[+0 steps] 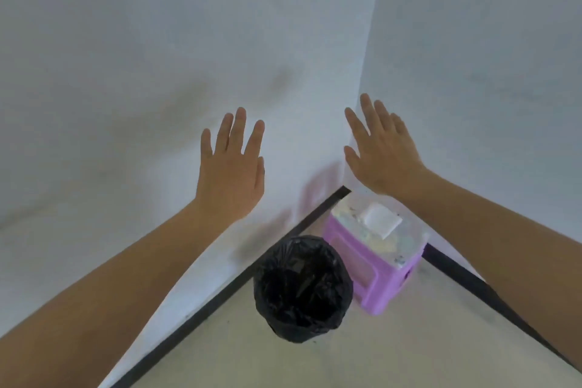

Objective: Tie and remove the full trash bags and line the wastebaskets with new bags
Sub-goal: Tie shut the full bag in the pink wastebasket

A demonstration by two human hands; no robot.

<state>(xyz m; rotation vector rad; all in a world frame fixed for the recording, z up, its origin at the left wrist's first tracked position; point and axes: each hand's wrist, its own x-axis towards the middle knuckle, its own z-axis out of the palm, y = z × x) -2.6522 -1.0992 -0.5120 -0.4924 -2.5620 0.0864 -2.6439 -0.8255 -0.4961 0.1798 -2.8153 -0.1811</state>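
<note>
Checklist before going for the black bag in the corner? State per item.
1. Left hand free: ok, open, holding nothing.
2. Right hand free: ok, open, holding nothing.
3. Black trash bag tied: not ok, mouth open.
4. Bag full: cannot tell, inside too dark.
5. Clearance from purple stool: cannot tell, it stands close beside the bag.
6. New bag within sight: not ok, none in view.

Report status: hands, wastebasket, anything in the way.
Left hand and right hand open, raised, empty. Black-bagged wastebasket on floor by corner, untouched. Purple stool close beside it; top access clear.
</note>
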